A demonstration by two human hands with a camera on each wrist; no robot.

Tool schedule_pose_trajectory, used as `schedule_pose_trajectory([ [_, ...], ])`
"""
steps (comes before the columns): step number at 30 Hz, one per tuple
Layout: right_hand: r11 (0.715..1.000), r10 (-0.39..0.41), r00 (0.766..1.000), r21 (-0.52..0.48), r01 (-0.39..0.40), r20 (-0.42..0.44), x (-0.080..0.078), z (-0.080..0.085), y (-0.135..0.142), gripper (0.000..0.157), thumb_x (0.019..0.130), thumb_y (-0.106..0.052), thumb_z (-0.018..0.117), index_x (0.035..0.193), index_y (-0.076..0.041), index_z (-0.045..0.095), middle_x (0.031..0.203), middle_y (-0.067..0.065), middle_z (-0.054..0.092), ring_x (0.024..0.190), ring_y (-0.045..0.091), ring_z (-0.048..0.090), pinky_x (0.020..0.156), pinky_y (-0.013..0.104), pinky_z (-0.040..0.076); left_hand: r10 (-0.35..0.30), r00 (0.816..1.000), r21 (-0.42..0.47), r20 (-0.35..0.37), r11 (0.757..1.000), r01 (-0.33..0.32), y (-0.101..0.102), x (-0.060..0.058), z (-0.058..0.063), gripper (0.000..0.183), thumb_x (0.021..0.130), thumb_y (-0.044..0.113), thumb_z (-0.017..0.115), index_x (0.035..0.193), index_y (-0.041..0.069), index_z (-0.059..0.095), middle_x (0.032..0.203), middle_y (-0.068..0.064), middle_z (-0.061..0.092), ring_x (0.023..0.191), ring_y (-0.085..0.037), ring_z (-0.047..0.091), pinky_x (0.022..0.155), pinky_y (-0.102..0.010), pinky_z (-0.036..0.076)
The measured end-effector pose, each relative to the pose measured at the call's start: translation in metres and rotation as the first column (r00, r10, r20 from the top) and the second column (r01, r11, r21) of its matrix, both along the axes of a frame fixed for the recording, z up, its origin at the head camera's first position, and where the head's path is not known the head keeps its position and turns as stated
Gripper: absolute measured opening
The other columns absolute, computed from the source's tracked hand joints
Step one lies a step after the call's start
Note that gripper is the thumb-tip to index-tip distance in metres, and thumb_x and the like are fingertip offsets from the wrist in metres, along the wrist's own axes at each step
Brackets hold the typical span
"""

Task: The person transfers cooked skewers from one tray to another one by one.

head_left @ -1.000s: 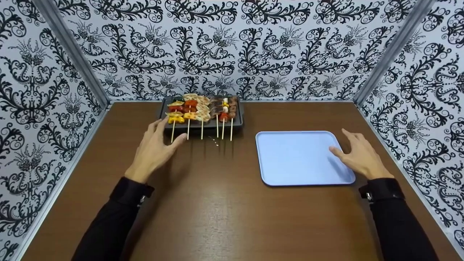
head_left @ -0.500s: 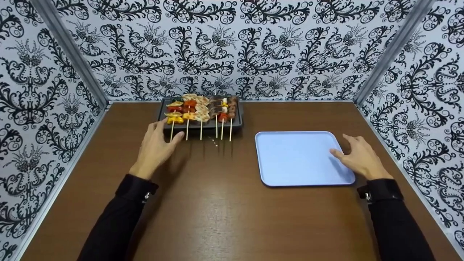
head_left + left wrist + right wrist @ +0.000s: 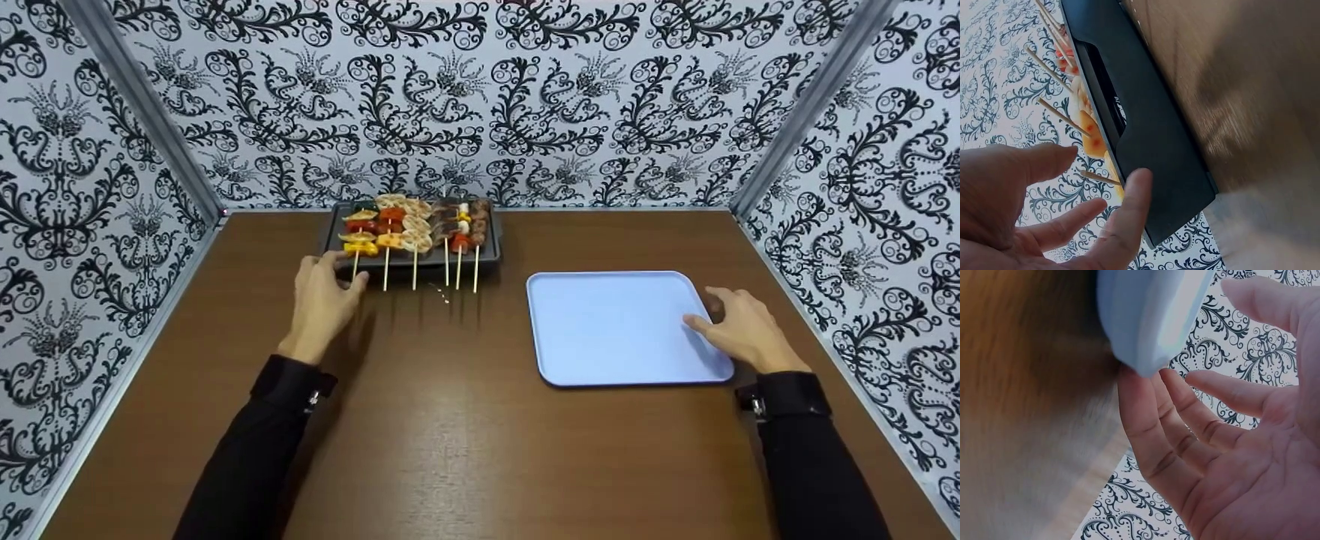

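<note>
At the back of the table (image 3: 450, 450), we saw skewers (image 3: 417, 225) on a dark pan (image 3: 432, 262), sticks (image 3: 415, 274) overhanging its front, probably for easy grasping, near the loose, ungripping left hand (image 3: 321, 304), while the ungripping right hand (image 3: 744, 328) apparently touched the blue tray (image 3: 619, 330).

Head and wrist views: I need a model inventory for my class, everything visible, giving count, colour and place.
Grill pan: one, dark grey, far side of the table, left of centre
Skewers: six sticks showing, mixed yellow, red, white and brown, side by side on the pan
Tray: one, light blue, right part of the table
Table: one, brown, beneath everything
Wall panels: three, white with black scrollwork, back and both sides
Corner posts: two, grey, back corners
Sleeves: two, black, on the forearms
Left grip: one bare hand, pan's near-left corner
Right grip: one bare hand, tray's right edge
</note>
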State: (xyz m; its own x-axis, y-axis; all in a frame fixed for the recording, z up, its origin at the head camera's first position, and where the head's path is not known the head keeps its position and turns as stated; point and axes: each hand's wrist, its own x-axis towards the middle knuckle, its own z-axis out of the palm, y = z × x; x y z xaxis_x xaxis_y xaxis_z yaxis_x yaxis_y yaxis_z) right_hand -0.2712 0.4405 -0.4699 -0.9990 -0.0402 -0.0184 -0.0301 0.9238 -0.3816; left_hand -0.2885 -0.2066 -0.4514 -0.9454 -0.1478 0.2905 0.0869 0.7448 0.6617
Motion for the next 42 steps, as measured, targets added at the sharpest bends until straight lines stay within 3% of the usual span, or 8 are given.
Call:
schedule_pose_trajectory([
  [7,0.999,0.008,1.000,-0.042,-0.009,-0.022,-0.003,-0.004,0.000,0.074,0.109,-0.034,0.080,0.161,0.013,0.057,0.135,0.037,0.076,0.133,0.060,0.066,0.116,0.077,0.051,0.045,0.999,0.051,-0.007,0.998,-0.044,0.001,-0.004,0.001,0.037,0.110,0.014,0.077,0.140,-0.007,0.077,0.121,-0.032,0.080,0.119,-0.048,0.072,0.113,-0.061,0.056],
  [11,0.999,0.007,0.999,-0.047,-0.008,-0.038,-0.004,-0.005,0.001,0.061,0.106,-0.022,0.078,0.156,0.010,0.064,0.127,0.032,0.080,0.117,0.049,0.074,0.102,0.063,0.059,0.046,0.998,0.102,0.033,0.994,-0.049,-0.002,-0.006,0.001,0.031,0.111,0.012,0.076,0.138,-0.002,0.080,0.113,-0.023,0.086,0.091,-0.033,0.084,0.090,-0.041,0.068],
  [14,0.999,0.011,0.999,-0.047,-0.013,-0.048,-0.004,-0.006,0.002,0.057,0.105,-0.017,0.077,0.154,0.010,0.066,0.122,0.029,0.083,0.110,0.044,0.077,0.095,0.052,0.059,0.041,0.996,0.125,0.074,0.991,-0.050,-0.004,-0.007,0.001,0.029,0.111,0.012,0.076,0.136,0.000,0.081,0.113,-0.020,0.088,0.073,-0.016,0.082,0.073,-0.021,0.063],
  [17,0.999,0.012,0.999,-0.051,-0.014,-0.047,-0.005,-0.008,0.004,0.055,0.103,-0.013,0.076,0.152,0.012,0.067,0.120,0.029,0.084,0.108,0.044,0.078,0.095,0.055,0.061,0.032,0.991,0.148,0.128,0.988,-0.051,-0.007,-0.007,0.002,0.027,0.110,0.015,0.076,0.134,0.001,0.082,0.114,-0.019,0.088,0.069,-0.004,0.077,0.064,-0.013,0.058],
  [21,0.999,0.016,0.999,-0.039,-0.018,-0.051,-0.006,-0.008,0.007,0.053,0.102,-0.010,0.073,0.150,0.011,0.069,0.118,0.028,0.084,0.107,0.046,0.078,0.097,0.059,0.061,0.004,0.977,0.238,0.213,0.970,-0.055,-0.011,-0.007,0.006,0.027,0.110,0.017,0.079,0.130,-0.001,0.082,0.117,-0.021,0.087,0.070,-0.003,0.079,0.069,-0.020,0.068],
  [25,1.000,0.020,0.998,-0.020,-0.021,-0.057,-0.007,-0.005,0.008,0.051,0.101,-0.009,0.072,0.149,0.008,0.071,0.114,0.024,0.084,0.105,0.044,0.077,0.091,0.052,0.058,-0.046,0.955,0.350,0.293,0.935,-0.062,-0.016,-0.008,0.009,0.029,0.111,0.016,0.080,0.131,-0.004,0.081,0.113,-0.019,0.086,0.072,-0.004,0.081,0.082,-0.031,0.075],
  [30,1.000,0.019,0.999,-0.015,-0.020,-0.046,-0.006,-0.002,0.008,0.048,0.102,-0.010,0.073,0.147,0.007,0.073,0.114,0.023,0.085,0.102,0.043,0.077,0.088,0.052,0.059,-0.114,0.935,0.423,0.335,0.905,-0.041,-0.021,-0.010,0.011,0.034,0.112,0.014,0.079,0.137,-0.009,0.078,0.103,-0.009,0.085,0.076,-0.004,0.080,0.087,-0.028,0.074],
  [42,0.999,0.006,0.999,-0.037,-0.007,-0.042,-0.007,-0.002,0.010,0.042,0.103,-0.011,0.076,0.140,0.010,0.077,0.111,0.024,0.084,0.104,0.046,0.075,0.095,0.064,0.058,-0.121,0.938,0.417,0.324,0.909,-0.027,-0.023,-0.012,0.010,0.030,0.112,0.015,0.079,0.133,-0.007,0.080,0.096,0.000,0.083,0.079,-0.004,0.075,0.074,-0.016,0.066],
])
